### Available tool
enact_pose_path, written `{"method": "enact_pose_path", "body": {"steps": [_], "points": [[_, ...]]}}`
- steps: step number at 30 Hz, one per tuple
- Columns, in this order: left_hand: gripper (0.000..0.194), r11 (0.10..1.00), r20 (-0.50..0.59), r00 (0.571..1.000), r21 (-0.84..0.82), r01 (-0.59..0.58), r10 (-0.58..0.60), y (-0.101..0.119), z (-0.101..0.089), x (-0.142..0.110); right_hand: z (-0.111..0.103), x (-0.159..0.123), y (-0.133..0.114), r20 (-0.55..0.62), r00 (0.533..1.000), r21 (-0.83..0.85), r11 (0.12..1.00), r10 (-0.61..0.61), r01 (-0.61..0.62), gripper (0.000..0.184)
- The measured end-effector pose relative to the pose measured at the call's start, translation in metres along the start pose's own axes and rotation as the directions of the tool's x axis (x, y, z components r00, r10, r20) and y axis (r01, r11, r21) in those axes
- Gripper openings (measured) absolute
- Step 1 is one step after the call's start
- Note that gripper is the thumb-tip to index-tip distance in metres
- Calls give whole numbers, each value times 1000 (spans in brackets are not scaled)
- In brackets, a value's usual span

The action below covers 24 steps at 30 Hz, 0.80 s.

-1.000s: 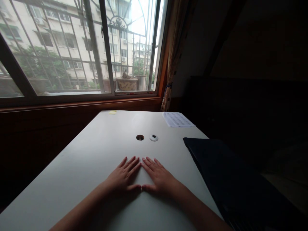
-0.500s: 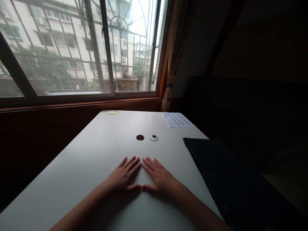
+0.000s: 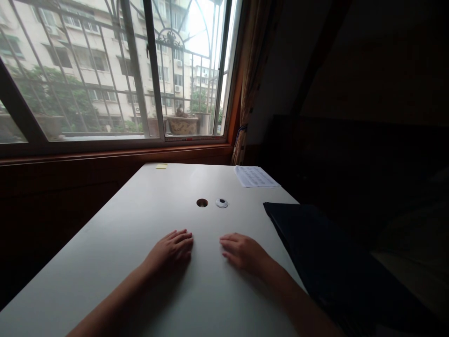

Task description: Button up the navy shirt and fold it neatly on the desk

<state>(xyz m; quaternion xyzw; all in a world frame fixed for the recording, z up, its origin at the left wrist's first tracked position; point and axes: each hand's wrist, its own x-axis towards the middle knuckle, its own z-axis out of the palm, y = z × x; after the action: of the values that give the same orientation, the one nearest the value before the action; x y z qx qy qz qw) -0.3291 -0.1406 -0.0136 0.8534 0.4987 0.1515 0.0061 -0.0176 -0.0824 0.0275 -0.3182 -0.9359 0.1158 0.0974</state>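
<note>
My left hand (image 3: pixel 170 250) rests palm down on the white table (image 3: pixel 140 220), fingers loosely curled and pointing right, holding nothing. My right hand (image 3: pixel 243 252) lies on the table a short gap to its right, fingers slightly bent and pointing left, also holding nothing. Beyond the hands a round cable hole (image 3: pixel 202 202) and its loose white cap (image 3: pixel 221 203) sit in the tabletop. A dark flat folder or cloth (image 3: pixel 315 243) lies just right of my right hand, reaching over the table's right edge.
A printed sheet of paper (image 3: pixel 255 176) lies at the far right corner and a yellow sticky note (image 3: pixel 161 165) at the far edge. A barred window (image 3: pixel 115 75) and a curtain (image 3: pixel 250 79) stand behind the table. The room to the right is dark.
My hands, which lay flat with fingertips and thumbs touching, have drawn apart and pulled back a little, fingers now slightly curled. The view has shifted slightly.
</note>
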Motion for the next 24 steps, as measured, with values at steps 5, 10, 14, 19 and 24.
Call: {"method": "enact_pose_path", "body": {"steps": [5,10,14,19,24], "points": [[33,997,-164,984,-28,71,-75,4,-12,-1,-38,-22,33,-274,903,-215,894,331,-393,38],[29,997,-244,969,-67,27,-43,12,-12,-1,-64,-47,61,-373,709,-410,579,599,-705,36],[28,997,-245,969,-83,4,-24,14,-12,-2,-70,-63,74,-296,586,-411,453,754,-791,27],[28,997,-240,971,-83,3,-23,15,-14,-2,-81,-73,79,-272,598,-402,476,754,-783,32],[27,996,-240,971,-91,-6,-16,18,-14,0,-96,-62,66,-364,658,-404,525,659,-749,31]]}}
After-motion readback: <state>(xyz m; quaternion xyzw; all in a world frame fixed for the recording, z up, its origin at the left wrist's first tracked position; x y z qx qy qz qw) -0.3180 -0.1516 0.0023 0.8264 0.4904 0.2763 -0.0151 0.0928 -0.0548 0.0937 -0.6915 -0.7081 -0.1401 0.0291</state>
